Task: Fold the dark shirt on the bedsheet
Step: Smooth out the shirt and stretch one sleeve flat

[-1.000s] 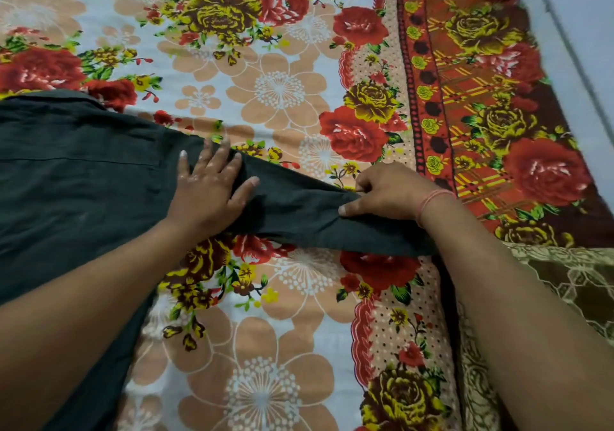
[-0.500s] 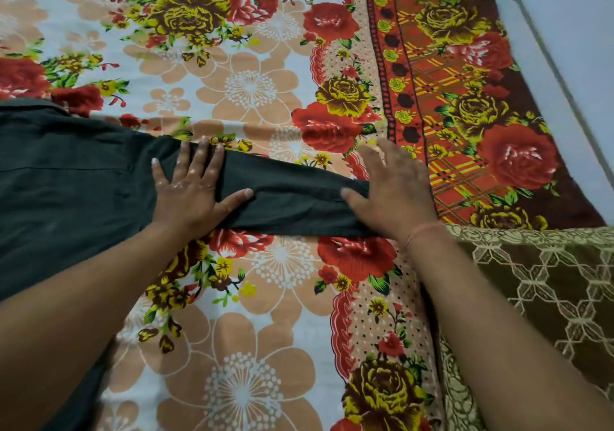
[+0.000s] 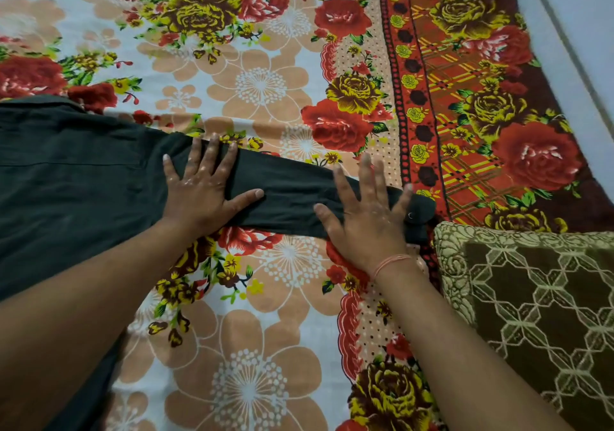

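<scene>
The dark shirt point(image 3: 73, 178) lies flat on the floral bedsheet point(image 3: 265, 75), its body at the left and one long sleeve stretched out to the right. My left hand point(image 3: 199, 188) presses flat, fingers spread, on the sleeve near the shoulder. My right hand point(image 3: 365, 211) lies flat with fingers apart on the sleeve close to the cuff. The cuff end point(image 3: 420, 211) pokes out just right of my right hand and shows a small button. Neither hand grips the cloth.
A brown cushion with a cream lattice pattern point(image 3: 538, 304) sits at the right, touching the sleeve's cuff. The bedsheet's red patterned border point(image 3: 465, 81) runs down the right side. Beyond it is a pale floor or wall strip point(image 3: 584, 32).
My right hand went from pinching the sleeve end to lying flat on it with fingers spread. The sleeve now lies straighter. My left hand stayed pressed near the shoulder.
</scene>
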